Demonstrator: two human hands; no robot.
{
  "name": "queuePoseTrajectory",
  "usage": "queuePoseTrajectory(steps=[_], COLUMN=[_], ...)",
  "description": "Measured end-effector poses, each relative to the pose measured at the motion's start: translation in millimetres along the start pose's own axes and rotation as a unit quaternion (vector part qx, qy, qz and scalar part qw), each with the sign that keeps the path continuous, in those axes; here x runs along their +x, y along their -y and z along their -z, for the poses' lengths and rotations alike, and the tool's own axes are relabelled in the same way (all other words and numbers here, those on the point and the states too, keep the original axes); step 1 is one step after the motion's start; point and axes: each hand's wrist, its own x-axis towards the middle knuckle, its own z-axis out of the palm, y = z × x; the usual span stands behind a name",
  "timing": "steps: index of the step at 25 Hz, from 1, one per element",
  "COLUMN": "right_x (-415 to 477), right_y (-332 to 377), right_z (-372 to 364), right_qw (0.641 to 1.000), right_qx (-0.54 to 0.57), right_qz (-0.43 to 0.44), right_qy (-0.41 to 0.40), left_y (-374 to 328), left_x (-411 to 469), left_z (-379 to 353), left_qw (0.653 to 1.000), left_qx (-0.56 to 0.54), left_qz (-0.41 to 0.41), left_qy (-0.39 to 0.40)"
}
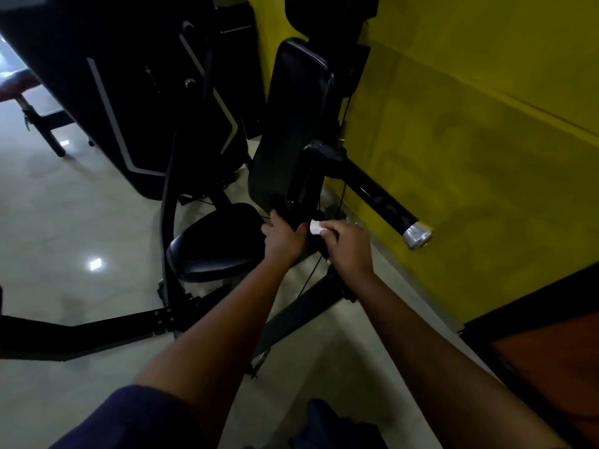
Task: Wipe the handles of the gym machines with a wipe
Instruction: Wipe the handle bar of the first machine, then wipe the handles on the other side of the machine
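Beside the round black seat (214, 244), your left hand (283, 238) has its fingers curled round the lower end of the black looped handle (303, 186). That is the right job for it: hold the part steady so it cannot swing while you rub. Just right of that hand, at the same lower end, is the white wipe (315, 227), pinched in the fingers of your right hand (348, 244). The light is too dim to tell whether it touches the handle. Your hands sit close together. Wrap the wipe right round the grip and draw it along the whole length. Farther right, the black bar (379, 196) with its silver end cap (418, 236) juts out by the yellow wall (486, 157), apart from both hands
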Motion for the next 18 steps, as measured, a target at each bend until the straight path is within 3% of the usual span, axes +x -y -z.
queuePoseTrajectory(steps=[2,5,7,10,12,16,18], right_x=[-10,-36,-53,-88,-115,-170,-203], right_y=[12,49,77,127,161,222,249], right_z=[6,6,4,-11,-28,-63,-86], right_qw=[0.98,0.864,0.849,0.856,0.843,0.792,0.793], right_qx=[0.166,0.441,0.456,0.43,0.444,0.499,0.482], right_qz=[-0.106,-0.235,-0.244,-0.232,-0.234,-0.24,-0.229], right_qy=[-0.008,0.072,0.112,0.169,0.195,0.256,0.295], left_y=[5,19,34,74,108,170,201], left_x=[-16,-55,-84,-113,-130,-185,-218], left_z=[9,47,76,127,164,228,255], left_qw=[0.996,0.947,0.914,0.926,0.921,0.897,0.904], left_qx=[-0.081,-0.283,-0.356,-0.372,-0.388,-0.439,-0.422], left_qz=[-0.032,-0.048,-0.05,-0.023,0.002,0.03,0.03], left_qy=[0.009,0.148,0.187,0.066,-0.003,-0.04,-0.062])
